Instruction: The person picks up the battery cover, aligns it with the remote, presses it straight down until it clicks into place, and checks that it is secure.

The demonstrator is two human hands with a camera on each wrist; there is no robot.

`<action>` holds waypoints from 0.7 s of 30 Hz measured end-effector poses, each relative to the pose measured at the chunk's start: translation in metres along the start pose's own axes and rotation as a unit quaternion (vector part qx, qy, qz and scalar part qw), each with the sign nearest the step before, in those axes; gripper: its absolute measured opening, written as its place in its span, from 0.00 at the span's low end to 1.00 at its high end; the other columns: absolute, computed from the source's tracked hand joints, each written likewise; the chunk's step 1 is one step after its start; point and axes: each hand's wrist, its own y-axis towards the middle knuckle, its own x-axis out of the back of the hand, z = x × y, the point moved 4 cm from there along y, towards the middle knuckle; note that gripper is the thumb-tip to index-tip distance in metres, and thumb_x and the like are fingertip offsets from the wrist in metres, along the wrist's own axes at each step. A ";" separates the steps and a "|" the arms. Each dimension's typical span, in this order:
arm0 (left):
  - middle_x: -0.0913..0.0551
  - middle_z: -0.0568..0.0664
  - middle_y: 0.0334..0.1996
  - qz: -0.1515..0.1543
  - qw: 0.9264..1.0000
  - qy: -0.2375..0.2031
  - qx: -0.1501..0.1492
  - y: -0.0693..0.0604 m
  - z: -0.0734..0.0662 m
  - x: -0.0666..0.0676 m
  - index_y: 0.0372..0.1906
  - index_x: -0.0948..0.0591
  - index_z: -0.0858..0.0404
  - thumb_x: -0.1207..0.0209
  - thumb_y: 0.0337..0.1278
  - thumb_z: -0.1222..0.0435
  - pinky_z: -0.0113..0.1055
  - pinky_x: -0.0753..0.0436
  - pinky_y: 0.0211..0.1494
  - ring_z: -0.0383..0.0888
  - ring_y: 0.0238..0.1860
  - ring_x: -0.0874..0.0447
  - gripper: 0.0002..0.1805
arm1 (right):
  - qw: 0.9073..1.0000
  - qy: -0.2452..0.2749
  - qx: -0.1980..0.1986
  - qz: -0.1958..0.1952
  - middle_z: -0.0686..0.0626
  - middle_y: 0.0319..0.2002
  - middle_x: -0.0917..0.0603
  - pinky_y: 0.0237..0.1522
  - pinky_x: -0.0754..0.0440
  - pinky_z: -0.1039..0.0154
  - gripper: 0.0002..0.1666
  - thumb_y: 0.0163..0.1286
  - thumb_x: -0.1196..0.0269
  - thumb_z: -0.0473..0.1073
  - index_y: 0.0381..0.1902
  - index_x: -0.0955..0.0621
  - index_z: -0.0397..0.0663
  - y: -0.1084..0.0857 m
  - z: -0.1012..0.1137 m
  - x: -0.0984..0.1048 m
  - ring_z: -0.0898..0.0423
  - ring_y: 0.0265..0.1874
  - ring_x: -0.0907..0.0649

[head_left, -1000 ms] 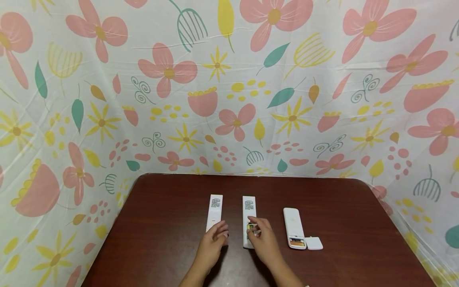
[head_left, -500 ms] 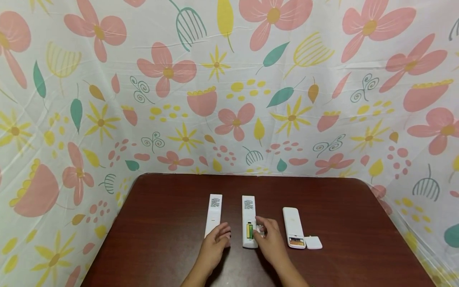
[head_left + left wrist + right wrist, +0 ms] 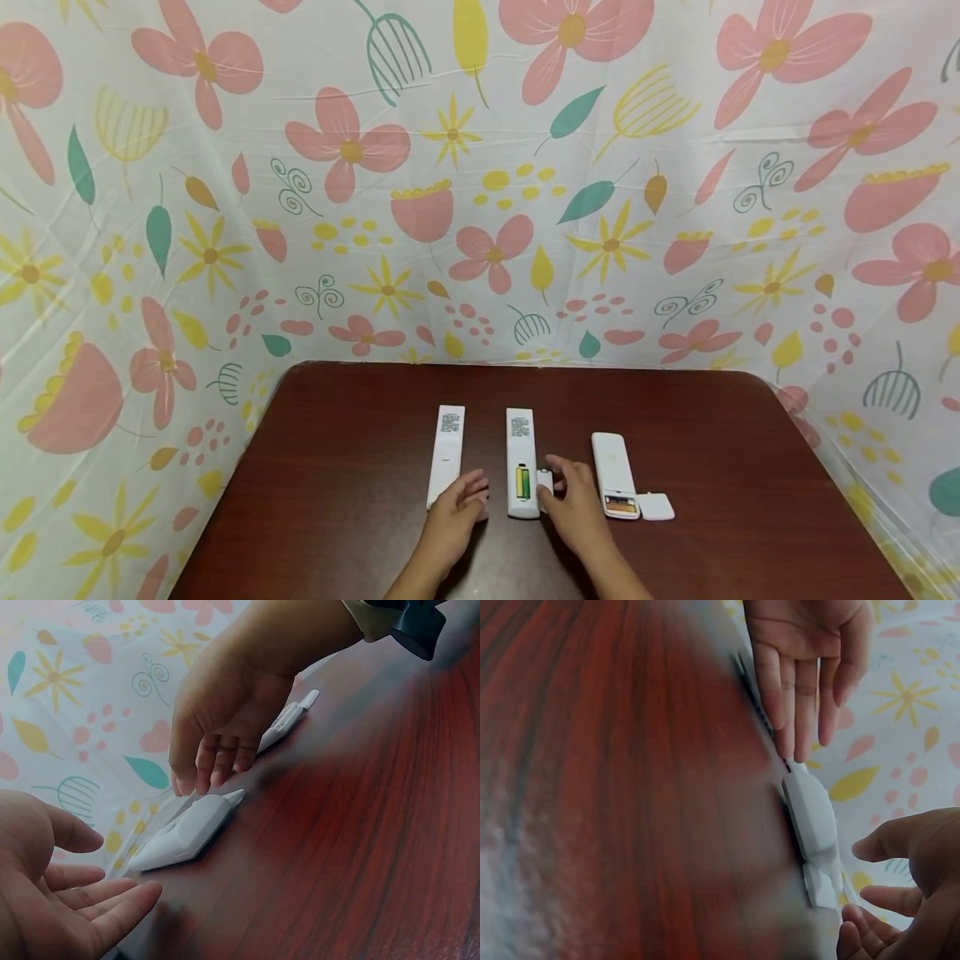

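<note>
Three white remote controls lie back side up on the table. The middle remote control (image 3: 521, 450) has its compartment uncovered, showing batteries (image 3: 522, 482) in yellow and green. Against its right side lies a small white battery cover (image 3: 546, 478), also visible beside the remote in the right wrist view (image 3: 819, 886). My right hand (image 3: 577, 504) hovers at this cover, thumb and fingers spread apart around it. Beside the lower end of the left remote control (image 3: 447, 450), its back closed, my left hand (image 3: 450, 512) rests with relaxed fingers and holds nothing.
To the right, the third remote control (image 3: 615, 467) has an exposed compartment with orange batteries (image 3: 620, 504). Its detached cover (image 3: 656, 507) lies next to it. A dark red wooden table (image 3: 360, 500) stands against a floral curtain (image 3: 480, 183).
My right hand has moved right, from over the middle remote's compartment to its right side, and the cover now lies there released. My left hand has shifted slightly right.
</note>
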 end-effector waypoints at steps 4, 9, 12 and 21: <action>0.26 0.75 0.63 0.005 1.000 -0.008 -0.002 0.000 0.002 -0.002 0.69 0.33 0.78 0.50 0.66 0.75 0.43 0.12 0.55 0.66 0.64 0.23 0.27 | 1.000 -0.015 -0.006 0.009 0.42 0.50 0.23 0.41 0.25 0.67 0.31 0.63 0.31 0.39 0.64 0.23 0.41 0.001 -0.001 0.001 0.56 0.41 0.23; 0.25 0.75 0.63 0.009 1.000 -0.011 -0.001 0.001 0.006 -0.005 0.69 0.33 0.78 0.50 0.64 0.75 0.41 0.12 0.54 0.65 0.63 0.22 0.28 | 0.999 -0.036 -0.018 0.022 0.44 0.46 0.22 0.40 0.25 0.66 0.33 0.63 0.30 0.42 0.65 0.24 0.41 0.001 -0.002 0.001 0.56 0.40 0.23; 0.25 0.75 0.63 0.009 1.000 -0.015 0.006 0.001 0.008 -0.006 0.69 0.33 0.79 0.50 0.64 0.76 0.41 0.12 0.53 0.65 0.63 0.22 0.28 | 0.998 -0.040 -0.024 0.031 0.45 0.45 0.23 0.38 0.25 0.66 0.34 0.63 0.30 0.43 0.65 0.25 0.40 0.001 -0.003 0.001 0.56 0.39 0.23; 0.24 0.74 0.63 0.015 1.000 -0.011 0.019 -0.001 0.010 -0.013 0.69 0.32 0.78 0.49 0.66 0.75 0.42 0.12 0.54 0.63 0.64 0.21 0.27 | 0.998 -0.039 -0.027 0.038 0.46 0.44 0.23 0.36 0.26 0.67 0.34 0.64 0.30 0.45 0.65 0.25 0.40 0.001 -0.003 0.002 0.57 0.38 0.23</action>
